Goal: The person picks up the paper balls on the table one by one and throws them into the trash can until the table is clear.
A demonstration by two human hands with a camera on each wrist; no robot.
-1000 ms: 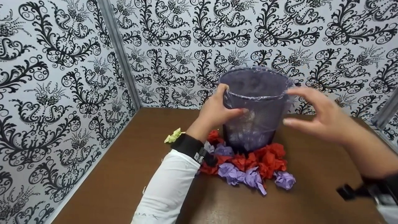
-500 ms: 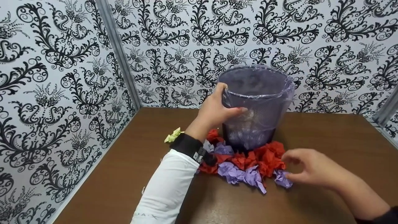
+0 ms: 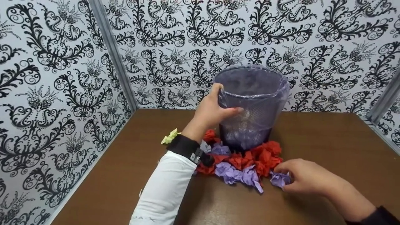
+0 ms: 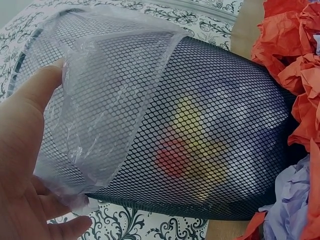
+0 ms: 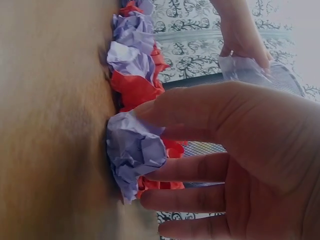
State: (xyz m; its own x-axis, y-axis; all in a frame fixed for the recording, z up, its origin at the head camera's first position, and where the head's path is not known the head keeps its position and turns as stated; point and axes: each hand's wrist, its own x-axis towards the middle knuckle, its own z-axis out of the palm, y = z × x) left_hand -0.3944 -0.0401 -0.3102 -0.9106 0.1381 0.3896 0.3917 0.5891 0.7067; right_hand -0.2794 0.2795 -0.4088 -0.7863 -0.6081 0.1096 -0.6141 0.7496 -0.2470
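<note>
A black mesh wastebasket (image 3: 247,125) with a clear plastic liner folded over its rim stands upright on the table. My left hand (image 3: 208,111) grips its upper left side near the rim, thumb across the front over the liner (image 4: 110,100). Red and yellow shapes show through the mesh in the left wrist view. At the right end of a row of crumpled papers, my right hand (image 3: 307,178) pinches a purple crumpled paper ball (image 5: 134,145) between thumb and fingers, close to the table top. The other fingers of that hand stretch out below the ball in the right wrist view.
Several red paper balls (image 3: 268,154) and purple paper balls (image 3: 228,172) lie along the basket's front. A yellow-green crumpled paper (image 3: 170,136) lies left, beside the left wrist. Patterned wall panels (image 3: 175,47) stand behind and left of the brown table (image 3: 337,140).
My right hand has left the basket's rim, come down to the purple paper ball at the right and closed its fingers on it. The left hand has stayed on the basket.
</note>
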